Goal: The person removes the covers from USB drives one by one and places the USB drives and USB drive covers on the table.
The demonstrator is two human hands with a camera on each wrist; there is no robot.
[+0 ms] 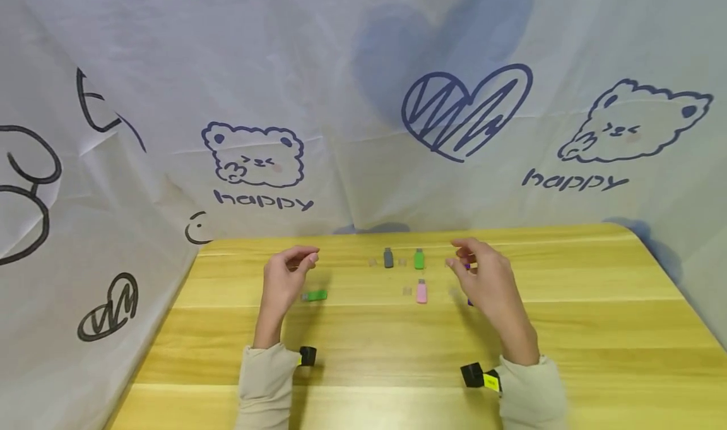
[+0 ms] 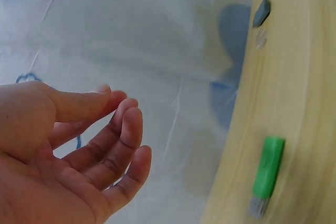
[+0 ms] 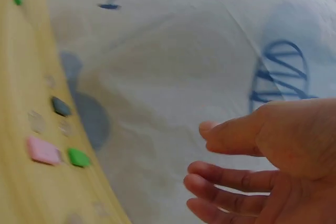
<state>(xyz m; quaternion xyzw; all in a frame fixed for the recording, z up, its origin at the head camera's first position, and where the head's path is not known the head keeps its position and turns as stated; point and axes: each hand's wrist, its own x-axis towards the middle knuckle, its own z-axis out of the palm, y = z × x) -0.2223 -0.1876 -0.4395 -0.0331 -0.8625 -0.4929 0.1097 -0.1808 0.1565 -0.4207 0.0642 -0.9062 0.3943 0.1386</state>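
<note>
My left hand (image 1: 285, 277) hovers over the table, fingers loosely bent with thumb tip close to the fingertips and nothing visible in it. Just below it lies a green USB flash drive (image 1: 315, 295), its metal plug pointing left. My right hand (image 1: 483, 275) is raised at the right, thumb and fingers apart and empty in the right wrist view. Left of it lie a grey USB flash drive (image 1: 389, 258), a second green one (image 1: 419, 259) and a pink one (image 1: 421, 292), plugs toward the back. Purple bits (image 1: 470, 302) show beside the right hand, which mostly hides them.
Small clear pieces (image 1: 407, 290) lie among the drives on the wooden table (image 1: 363, 348). A printed cloth (image 1: 341, 101) hangs behind the table's back edge and along the sides. Black wrist cameras (image 1: 472, 375) sit by both sleeves.
</note>
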